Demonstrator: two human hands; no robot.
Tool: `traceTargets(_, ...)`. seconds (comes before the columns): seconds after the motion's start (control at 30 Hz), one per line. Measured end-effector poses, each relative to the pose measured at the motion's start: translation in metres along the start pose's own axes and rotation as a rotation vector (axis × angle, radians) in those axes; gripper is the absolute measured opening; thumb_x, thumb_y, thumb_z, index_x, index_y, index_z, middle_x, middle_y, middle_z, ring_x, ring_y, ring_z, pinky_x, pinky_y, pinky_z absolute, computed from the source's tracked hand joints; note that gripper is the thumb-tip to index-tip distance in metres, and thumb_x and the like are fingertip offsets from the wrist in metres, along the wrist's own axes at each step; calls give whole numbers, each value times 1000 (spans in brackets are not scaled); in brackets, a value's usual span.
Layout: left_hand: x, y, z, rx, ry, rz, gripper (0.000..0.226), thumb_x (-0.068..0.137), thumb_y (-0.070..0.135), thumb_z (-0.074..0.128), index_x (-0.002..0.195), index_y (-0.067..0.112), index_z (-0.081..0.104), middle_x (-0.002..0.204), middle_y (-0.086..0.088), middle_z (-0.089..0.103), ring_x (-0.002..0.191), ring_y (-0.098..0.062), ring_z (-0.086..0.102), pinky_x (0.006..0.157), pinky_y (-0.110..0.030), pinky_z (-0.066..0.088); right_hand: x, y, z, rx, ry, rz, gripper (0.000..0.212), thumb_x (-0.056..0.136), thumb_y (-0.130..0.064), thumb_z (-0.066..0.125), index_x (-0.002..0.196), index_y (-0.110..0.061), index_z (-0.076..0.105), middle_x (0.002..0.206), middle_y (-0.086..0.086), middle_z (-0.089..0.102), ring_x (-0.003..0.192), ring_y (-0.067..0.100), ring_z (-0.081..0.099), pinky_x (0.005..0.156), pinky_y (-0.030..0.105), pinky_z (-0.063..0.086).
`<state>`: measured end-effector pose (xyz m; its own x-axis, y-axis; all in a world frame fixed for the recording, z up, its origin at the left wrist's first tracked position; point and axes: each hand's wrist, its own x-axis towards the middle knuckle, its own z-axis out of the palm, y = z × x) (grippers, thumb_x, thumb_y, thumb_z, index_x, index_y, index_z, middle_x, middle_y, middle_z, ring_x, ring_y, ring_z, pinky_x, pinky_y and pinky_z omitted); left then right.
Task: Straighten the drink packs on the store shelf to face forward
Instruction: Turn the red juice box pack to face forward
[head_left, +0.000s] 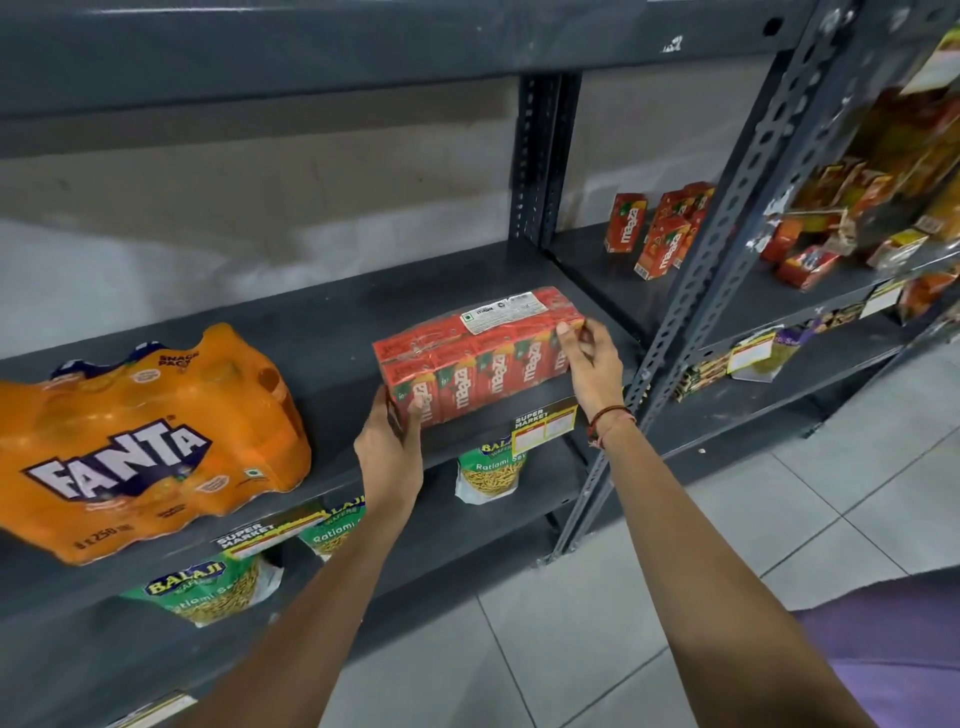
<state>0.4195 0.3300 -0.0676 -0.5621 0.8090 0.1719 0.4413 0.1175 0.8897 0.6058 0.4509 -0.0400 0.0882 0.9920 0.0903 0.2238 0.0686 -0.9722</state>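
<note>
A red shrink-wrapped Maaza multipack (478, 358) stands on the dark grey shelf (332, 332), its row of cartons facing the aisle. My left hand (392, 449) grips its left front corner, thumb on the front face. My right hand (589, 364) holds its right end, fingers curled over the top edge. To the left, an orange Fanta pack (150, 441) lies at the shelf's front with its logo facing out and tilted.
Loose Maaza cartons (660, 228) stand on the neighbouring shelf to the right, behind a perforated steel upright (727, 218). Balaji snack bags (491, 467) hang on the shelf below. Price tags (543, 423) are clipped to the shelf edge. Tiled floor lies at lower right.
</note>
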Motion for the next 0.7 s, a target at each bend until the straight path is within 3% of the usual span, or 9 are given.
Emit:
traceTargets(0.07,-4,2,2,8,6,-19,41,93,32,52,128,9,50,113,-7,67,95,-17,64,87,-44,55,-1,0,0,21,-2,22,52,89,-39,56,130,-9,46,126,8,57,112,16,54,88,13,39)
traceTargets(0.13,-6,6,6,6,22,-41,44,92,28,56,129,6,49,114,-9,67,99,-23,65,88,-43,55,-2,0,3,40,-22,53,53,88,-42,56,130,-12,46,117,1,58,97,7,56,72,-2,39)
traceTargets(0.2,-5,8,10,25,44,-50,44,90,25,59,127,4,50,111,-12,68,98,-27,67,86,-44,55,-2,0,6,60,-46,79,54,88,-44,56,131,-13,44,110,-3,57,84,-2,54,56,-5,38)
traceTargets(0.4,-10,11,18,57,59,-30,43,90,22,61,128,7,51,107,-9,70,92,-25,68,84,-45,56,1,4,-2,54,15,93,48,88,-38,58,125,-9,47,100,-3,57,76,-9,51,51,-6,36)
traceTargets(0.53,-14,18,29,76,57,-24,47,91,17,59,135,7,47,104,-10,71,88,-25,68,85,-44,55,4,7,-12,25,41,83,50,88,-41,56,126,-10,46,103,-2,55,81,1,54,61,-6,38)
traceTargets(0.6,-16,21,33,66,54,-33,48,91,17,59,136,8,46,102,-10,72,87,-25,69,84,-45,56,6,7,-17,20,46,90,56,88,-44,55,132,-13,42,109,-3,52,91,7,53,81,8,41)
traceTargets(0.7,-17,24,37,62,52,-37,48,91,18,58,137,9,46,101,-10,72,86,-25,69,84,-45,56,10,9,-22,9,46,102,59,88,-47,54,135,-15,39,113,-3,49,105,14,49,88,22,33)
